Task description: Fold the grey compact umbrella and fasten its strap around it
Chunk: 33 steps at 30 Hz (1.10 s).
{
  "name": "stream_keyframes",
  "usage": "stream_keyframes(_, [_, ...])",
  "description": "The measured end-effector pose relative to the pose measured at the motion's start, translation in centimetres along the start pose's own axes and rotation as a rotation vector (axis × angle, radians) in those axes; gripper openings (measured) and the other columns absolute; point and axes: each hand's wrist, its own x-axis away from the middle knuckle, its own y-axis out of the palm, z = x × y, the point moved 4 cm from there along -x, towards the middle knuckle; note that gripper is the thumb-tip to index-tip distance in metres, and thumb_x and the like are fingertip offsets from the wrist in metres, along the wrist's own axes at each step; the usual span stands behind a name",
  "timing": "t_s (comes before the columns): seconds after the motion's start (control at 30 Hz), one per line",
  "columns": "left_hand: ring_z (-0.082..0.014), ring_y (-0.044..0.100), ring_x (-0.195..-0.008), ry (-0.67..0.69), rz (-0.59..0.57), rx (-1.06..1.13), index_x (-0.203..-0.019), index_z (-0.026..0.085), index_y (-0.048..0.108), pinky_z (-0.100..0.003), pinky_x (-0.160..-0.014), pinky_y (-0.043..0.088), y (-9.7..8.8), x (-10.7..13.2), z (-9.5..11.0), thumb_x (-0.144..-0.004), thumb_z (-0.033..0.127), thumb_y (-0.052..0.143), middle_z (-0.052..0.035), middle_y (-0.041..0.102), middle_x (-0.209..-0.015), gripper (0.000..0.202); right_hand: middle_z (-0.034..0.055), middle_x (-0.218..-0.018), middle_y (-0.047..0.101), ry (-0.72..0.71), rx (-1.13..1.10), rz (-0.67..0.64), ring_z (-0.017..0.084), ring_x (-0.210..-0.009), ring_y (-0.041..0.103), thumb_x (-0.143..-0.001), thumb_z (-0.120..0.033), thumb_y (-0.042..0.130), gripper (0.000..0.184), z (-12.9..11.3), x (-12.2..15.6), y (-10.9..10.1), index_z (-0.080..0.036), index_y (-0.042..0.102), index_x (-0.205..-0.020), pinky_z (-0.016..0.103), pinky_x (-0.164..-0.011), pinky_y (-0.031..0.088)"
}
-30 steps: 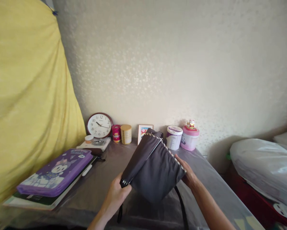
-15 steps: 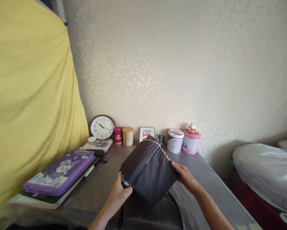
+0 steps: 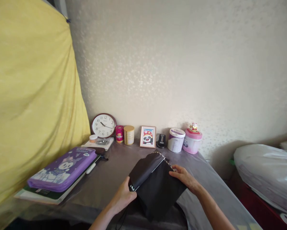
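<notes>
A black folding umbrella (image 3: pixel 155 188), collapsed short with its cloth loose, is held over the near part of the table. A thin metal rib runs across the cloth, and a pale striped trim lines its far edge. Closed around the handle end is my left hand (image 3: pixel 124 195), a dark wrist cord dangling below it. My right hand (image 3: pixel 183 177) pinches the cloth at its right edge, thumb on top and the other fingers partly behind. The umbrella's underside is hidden.
A grey-covered table (image 3: pixel 124 163) bears a purple case (image 3: pixel 64 169) on books at left. Along the wall stand a clock (image 3: pixel 103 125), red tin (image 3: pixel 119 134), yellow tin (image 3: pixel 129 135), panda picture (image 3: pixel 148 136), black device (image 3: pixel 161 141), white-purple tub (image 3: pixel 176 140) and pink tub (image 3: pixel 192 141).
Both hands have lowered the umbrella and shifted it slightly right, so the picture frame behind it shows fully. My right hand has moved a little up along the cloth's edge.
</notes>
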Motion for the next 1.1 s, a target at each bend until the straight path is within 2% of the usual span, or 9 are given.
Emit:
stream_keyframes(0.2, [-0.0128, 0.056, -0.060, -0.018, -0.090, -0.080, -0.095, 0.018, 0.051, -0.020, -0.054, 0.040, 0.8, -0.2, -1.1, -0.062, 0.009, 0.051, 0.0023, 0.062, -0.072, 0.034, -0.0016, -0.068, 0.067, 0.021, 0.050, -0.005, 0.016, -0.059, 0.061, -0.065, -0.039, 0.070, 0.049, 0.2, 0.2, -0.3, -0.023, 0.052, -0.108, 0.025, -0.054, 0.044])
stream_keyframes(0.27, [-0.0136, 0.058, -0.066, -0.016, -0.096, -0.116, -0.095, 0.018, 0.050, -0.020, -0.057, 0.041, 0.8, -0.3, -1.4, -0.062, 0.010, 0.051, 0.0007, 0.063, -0.077, 0.034, -0.0036, -0.064, 0.064, 0.016, 0.090, -0.034, 0.013, -0.055, 0.057, -0.065, -0.039, 0.070, 0.044, 0.6, 0.1, -0.4, -0.024, 0.055, -0.103, 0.022, -0.049, 0.039])
stream_keyframes(0.4, [-0.0146, 0.060, -0.075, -0.009, -0.104, -0.214, -0.094, 0.018, 0.049, -0.019, -0.061, 0.041, 0.7, -0.5, -2.0, -0.062, 0.010, 0.051, -0.0022, 0.064, -0.086, 0.034, -0.0044, -0.059, 0.056, 0.012, 0.197, -0.094, 0.007, -0.050, 0.044, -0.065, -0.038, 0.070, 0.025, 1.4, 0.0, -0.7, -0.019, 0.063, -0.078, 0.018, -0.044, 0.028])
stream_keyframes(0.57, [-0.0170, 0.061, -0.071, -0.014, -0.082, -0.379, -0.097, 0.017, 0.046, -0.021, -0.058, 0.038, 0.8, -0.5, -2.6, -0.063, 0.008, 0.051, -0.0039, 0.064, -0.080, 0.036, -0.0056, -0.054, 0.047, 0.077, 0.197, -0.192, 0.005, -0.044, 0.030, -0.068, -0.039, 0.068, 0.023, 1.8, 0.5, -0.7, -0.019, 0.067, -0.081, 0.017, -0.039, 0.018])
stream_keyframes(0.67, [-0.0185, 0.061, -0.070, -0.009, -0.056, -0.464, -0.102, 0.017, 0.045, -0.023, -0.057, 0.036, 0.9, -0.3, -2.7, -0.067, 0.010, 0.049, -0.0044, 0.063, -0.076, 0.036, -0.0048, -0.058, 0.049, 0.097, 0.179, -0.239, 0.005, -0.046, 0.033, -0.067, -0.038, 0.069, 0.023, 1.8, 0.9, -0.8, -0.022, 0.068, -0.084, 0.016, -0.040, 0.026])
stream_keyframes(0.73, [-0.0195, 0.062, -0.070, -0.006, -0.052, -0.497, -0.116, 0.016, 0.040, -0.023, -0.058, 0.036, 0.9, 0.0, -2.6, -0.070, 0.011, 0.049, -0.0047, 0.064, -0.076, 0.048, -0.0038, -0.063, 0.051, 0.136, 0.175, -0.298, 0.006, -0.049, 0.037, -0.066, -0.037, 0.070, 0.024, 2.0, 1.2, -0.8, -0.023, 0.068, -0.086, 0.016, -0.043, 0.036])
stream_keyframes(0.83, [-0.0207, 0.063, -0.075, 0.065, -0.062, -0.568, -0.140, 0.020, 0.014, -0.024, -0.061, 0.038, 1.1, 0.6, -2.1, -0.072, 0.012, 0.049, -0.0052, 0.067, -0.084, 0.077, -0.0020, -0.069, 0.052, 0.177, 0.172, -0.402, 0.008, -0.055, 0.043, -0.065, -0.036, 0.071, 0.026, 2.3, 1.6, -0.6, -0.023, 0.068, -0.088, 0.020, -0.047, 0.046])
stream_keyframes(0.9, [-0.0219, 0.064, -0.080, 0.138, -0.082, -0.645, -0.144, 0.026, 0.000, -0.025, -0.064, 0.040, 1.3, 0.8, -1.7, -0.072, 0.011, 0.049, -0.0052, 0.067, -0.091, 0.088, -0.0005, -0.072, 0.053, 0.174, 0.171, -0.440, 0.009, -0.058, 0.045, -0.066, -0.036, 0.071, 0.025, 2.3, 1.7, -0.5, -0.022, 0.070, -0.086, 0.020, -0.048, 0.049])
stream_keyframes(1.1, [-0.0225, 0.064, -0.080, 0.182, -0.148, -0.792, -0.143, 0.033, 0.006, -0.027, -0.066, 0.042, 1.9, 0.9, -1.8, -0.072, 0.010, 0.048, -0.0045, 0.068, -0.087, 0.086, 0.0022, -0.081, 0.060, 0.123, 0.042, -0.419, 0.013, -0.070, 0.055, -0.066, -0.030, 0.072, 0.025, 1.6, 1.8, -0.6, -0.017, 0.071, -0.087, 0.027, -0.064, 0.053])
